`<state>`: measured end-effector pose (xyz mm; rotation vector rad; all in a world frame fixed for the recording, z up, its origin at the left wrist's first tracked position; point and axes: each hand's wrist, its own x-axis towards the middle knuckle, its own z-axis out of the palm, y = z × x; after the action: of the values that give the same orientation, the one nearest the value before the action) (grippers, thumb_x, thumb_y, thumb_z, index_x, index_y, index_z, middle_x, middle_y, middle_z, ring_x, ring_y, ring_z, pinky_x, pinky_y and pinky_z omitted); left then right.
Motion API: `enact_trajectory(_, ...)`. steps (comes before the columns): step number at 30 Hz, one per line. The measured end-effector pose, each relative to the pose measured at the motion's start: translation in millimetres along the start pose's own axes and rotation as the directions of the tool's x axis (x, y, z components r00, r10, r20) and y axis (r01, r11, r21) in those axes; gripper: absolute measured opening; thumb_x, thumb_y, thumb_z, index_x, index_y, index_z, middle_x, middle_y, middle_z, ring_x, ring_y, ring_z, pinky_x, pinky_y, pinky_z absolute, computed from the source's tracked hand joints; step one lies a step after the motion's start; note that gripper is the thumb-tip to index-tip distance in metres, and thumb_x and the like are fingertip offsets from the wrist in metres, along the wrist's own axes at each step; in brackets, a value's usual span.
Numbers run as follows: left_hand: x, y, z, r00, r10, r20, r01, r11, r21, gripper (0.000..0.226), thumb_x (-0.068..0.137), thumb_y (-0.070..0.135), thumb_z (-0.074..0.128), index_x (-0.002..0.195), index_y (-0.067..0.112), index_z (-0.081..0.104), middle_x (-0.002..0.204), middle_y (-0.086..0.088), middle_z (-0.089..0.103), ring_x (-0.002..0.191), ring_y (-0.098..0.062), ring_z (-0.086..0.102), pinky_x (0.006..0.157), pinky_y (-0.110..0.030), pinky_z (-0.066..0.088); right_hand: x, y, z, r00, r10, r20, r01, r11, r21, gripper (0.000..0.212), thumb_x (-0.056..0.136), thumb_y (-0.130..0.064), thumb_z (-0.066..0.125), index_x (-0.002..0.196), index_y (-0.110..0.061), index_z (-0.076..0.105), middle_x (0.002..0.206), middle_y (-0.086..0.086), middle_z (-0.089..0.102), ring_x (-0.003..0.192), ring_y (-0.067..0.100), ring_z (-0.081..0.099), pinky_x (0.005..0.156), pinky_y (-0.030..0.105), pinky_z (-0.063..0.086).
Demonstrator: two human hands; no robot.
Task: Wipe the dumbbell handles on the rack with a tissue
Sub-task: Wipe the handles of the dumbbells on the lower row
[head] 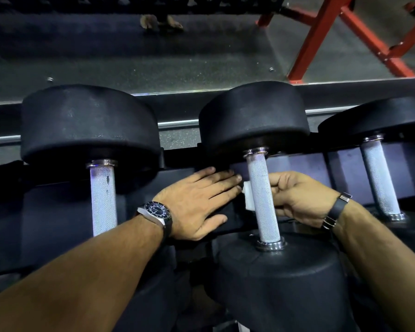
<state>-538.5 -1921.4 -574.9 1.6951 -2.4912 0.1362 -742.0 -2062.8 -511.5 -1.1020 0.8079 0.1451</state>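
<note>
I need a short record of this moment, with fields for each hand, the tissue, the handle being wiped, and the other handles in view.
left hand: left hand flat with fingers straight, beside the middle handle, fingertips near the tissue
right hand: right hand curled behind the middle handle
tissue: tissue, white, only a small part visible left of the handle
handle being wiped: middle handle, knurled metal
other handles: left handle; right handle

Three black dumbbells on rack (345, 168). Left hand (197, 202) flat, fingers straight, just left of middle dumbbell handle (262, 197). Right hand (297, 197) curled behind the handle, pinching white tissue (248, 195) against it. Wristwatch (157, 213) on left wrist, bracelet (337, 209) on right.
</note>
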Motion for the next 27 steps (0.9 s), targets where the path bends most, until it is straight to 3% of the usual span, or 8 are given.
enact_trajectory(3,0,0,0,1.000,-0.003,0.000,0.003,1.000,-0.008,0.064,0.096,0.046,0.043,0.149,0.009,0.043,0.158,-0.010,0.035,0.145,-0.026,0.034,0.121,-0.044,0.021,-2,-2,0,0.997,0.057,0.049,-0.053,0.996,-0.071,0.040,0.086,0.024,0.044,0.100,-0.004,0.070,0.083,0.010,0.075,0.066,0.012,0.071,0.055,0.019,0.056)
enact_trajectory(7,0,0,0,1.000,-0.003,-0.003,0.003,1.000,-0.004,0.064,0.096,0.046,0.043,0.149,0.009,0.043,0.158,-0.010,0.035,0.146,-0.026,0.033,0.122,-0.043,0.019,-2,1,0,0.999,0.053,0.005,-0.053,0.999,-0.009,0.044,0.086,0.024,0.043,0.098,-0.006,0.072,0.089,0.013,0.075,0.074,0.017,0.073,0.063,0.023,0.059)
enact_trajectory(11,0,1,-1,1.000,-0.003,-0.009,0.003,1.000,-0.001,0.063,0.096,0.047,0.043,0.148,0.010,0.044,0.158,-0.010,0.036,0.145,-0.026,0.033,0.121,-0.043,0.020,-10,-1,-7,0.991,0.111,0.070,-0.095,0.975,-0.200,0.034,0.081,0.022,0.051,0.093,-0.002,0.073,0.081,0.009,0.071,0.062,0.011,0.066,0.053,0.018,0.051)
enact_trajectory(15,0,2,-1,1.000,-0.007,-0.011,0.007,1.000,0.008,0.063,0.097,0.047,0.041,0.147,0.009,0.045,0.154,-0.011,0.042,0.142,-0.028,0.037,0.122,-0.043,0.019,2,-19,0,0.991,-0.093,-0.099,0.099,0.994,0.056,0.036,0.092,0.015,0.041,0.102,-0.009,0.066,0.085,0.004,0.074,0.075,0.011,0.070,0.068,0.025,0.058)
enact_trajectory(19,0,2,0,1.000,-0.002,-0.006,0.002,1.000,0.018,0.064,0.097,0.047,0.041,0.148,0.009,0.044,0.154,-0.011,0.043,0.142,-0.027,0.037,0.122,-0.043,0.019,4,-11,6,0.997,-0.077,0.004,0.076,0.990,0.121,0.045,0.088,0.022,0.036,0.109,-0.005,0.065,0.090,0.013,0.074,0.077,0.020,0.073,0.070,0.031,0.061)
enact_trajectory(22,1,1,0,1.000,-0.002,-0.009,0.002,1.000,0.010,0.065,0.096,0.047,0.042,0.149,0.010,0.043,0.158,-0.010,0.036,0.145,-0.027,0.033,0.122,-0.043,0.019,-7,8,1,0.996,0.058,0.068,-0.060,0.998,0.024,0.047,0.086,0.025,0.037,0.105,-0.002,0.070,0.094,0.018,0.073,0.078,0.022,0.073,0.070,0.030,0.059)
enact_trajectory(24,0,1,0,1.000,-0.006,-0.012,0.006,1.000,-0.004,0.064,0.096,0.046,0.044,0.149,0.010,0.043,0.159,-0.010,0.035,0.146,-0.027,0.033,0.121,-0.044,0.021,-14,13,-4,0.989,0.129,0.075,-0.121,0.987,-0.103,0.044,0.087,0.024,0.039,0.103,-0.002,0.071,0.094,0.020,0.073,0.075,0.021,0.070,0.063,0.026,0.057)
enact_trajectory(27,0,1,1,1.000,-0.007,-0.015,0.006,1.000,-0.013,0.065,0.096,0.047,0.045,0.149,0.010,0.043,0.159,-0.010,0.035,0.146,-0.026,0.033,0.121,-0.044,0.022,-31,-1,-16,0.996,0.066,-0.055,-0.085,0.838,-0.538,0.034,0.085,0.008,0.051,0.093,-0.014,0.075,0.090,0.021,0.072,0.073,0.026,0.056,0.062,0.032,0.043)
